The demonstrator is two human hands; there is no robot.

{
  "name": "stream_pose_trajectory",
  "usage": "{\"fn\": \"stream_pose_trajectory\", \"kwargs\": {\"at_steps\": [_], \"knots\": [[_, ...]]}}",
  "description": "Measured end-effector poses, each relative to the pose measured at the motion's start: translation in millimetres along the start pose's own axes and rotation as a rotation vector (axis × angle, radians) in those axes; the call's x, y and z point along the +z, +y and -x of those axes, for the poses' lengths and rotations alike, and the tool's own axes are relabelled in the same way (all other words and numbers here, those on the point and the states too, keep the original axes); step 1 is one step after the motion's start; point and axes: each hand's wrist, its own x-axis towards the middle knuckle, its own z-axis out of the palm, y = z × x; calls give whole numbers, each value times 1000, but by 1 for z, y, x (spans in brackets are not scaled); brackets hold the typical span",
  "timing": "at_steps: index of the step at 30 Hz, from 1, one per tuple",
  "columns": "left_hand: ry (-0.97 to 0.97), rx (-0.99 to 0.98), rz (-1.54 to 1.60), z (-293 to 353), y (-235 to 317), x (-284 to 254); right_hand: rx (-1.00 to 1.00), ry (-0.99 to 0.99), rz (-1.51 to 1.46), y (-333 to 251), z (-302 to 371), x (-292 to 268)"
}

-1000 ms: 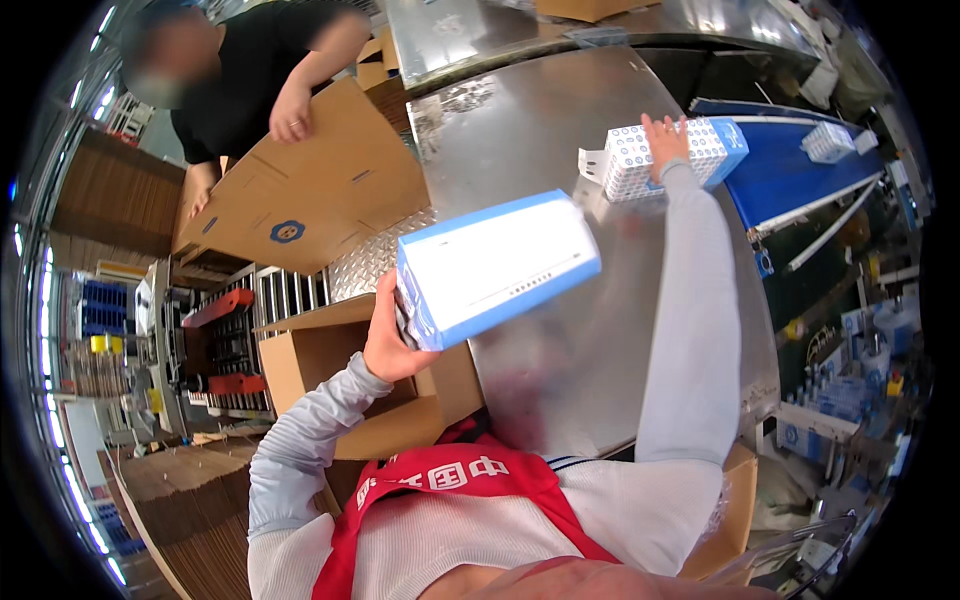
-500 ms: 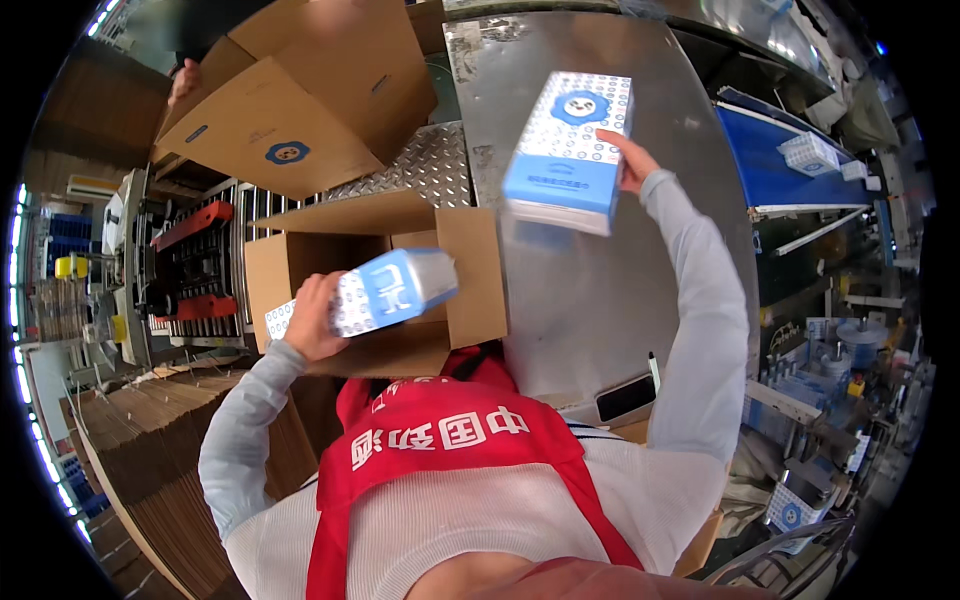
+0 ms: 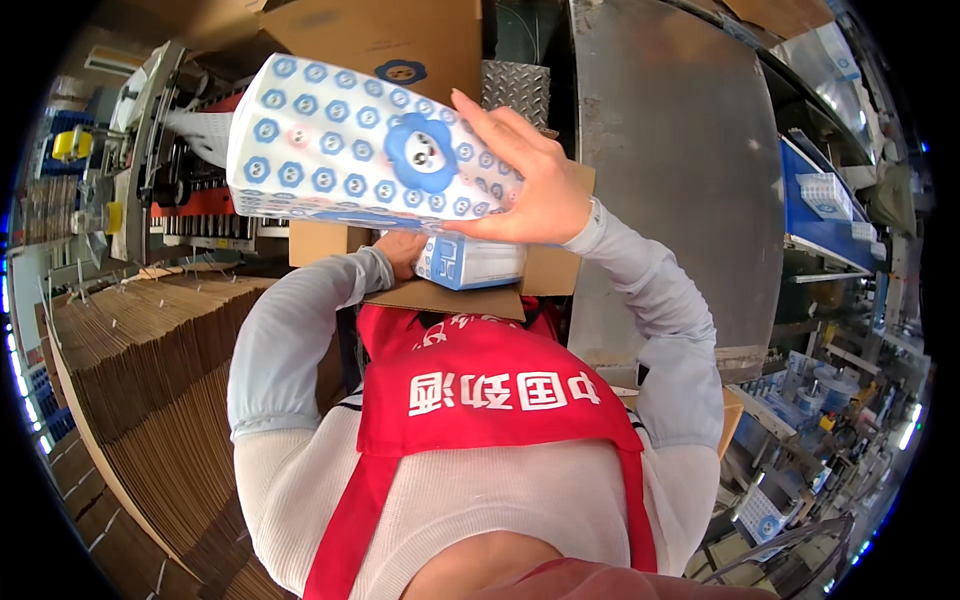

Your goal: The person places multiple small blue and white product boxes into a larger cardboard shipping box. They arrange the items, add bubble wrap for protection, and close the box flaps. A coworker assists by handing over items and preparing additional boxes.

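Observation:
My right hand (image 3: 530, 180) grips a tissue pack (image 3: 335, 140), white with blue flower shapes, by its right end. This pack is held high over an open cardboard carton (image 3: 445, 298) and hides much of it. Below, my left hand (image 3: 402, 252) is at a second blue-and-white tissue pack (image 3: 485, 263), which sits at the carton's opening. The left fingers are partly covered by the upper pack, but they appear closed on the lower one. How far the carton is filled cannot be seen.
A bare steel table (image 3: 670, 200) lies to the right, with a blue conveyor (image 3: 810, 200) beyond it carrying a tissue pack. Stacked flat cardboard (image 3: 150, 370) stands at the left. Another carton (image 3: 400, 45) is at the far side, near a roller conveyor (image 3: 210, 228).
My right hand has carried its tissue pack left from above the steel table to over the carton. The left hand's pack is now lower in the carton's opening. The view has shifted.

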Motion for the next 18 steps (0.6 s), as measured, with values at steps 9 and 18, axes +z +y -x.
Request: {"fn": "stream_pose_trajectory", "kwargs": {"at_steps": [9, 18], "knots": [[10, -273, -186, -94, 3, 71, 112, -125, 191, 75, 58, 80], [160, 159, -341, -42, -18, 109, 366, -606, 502, 179, 94, 189]]}}
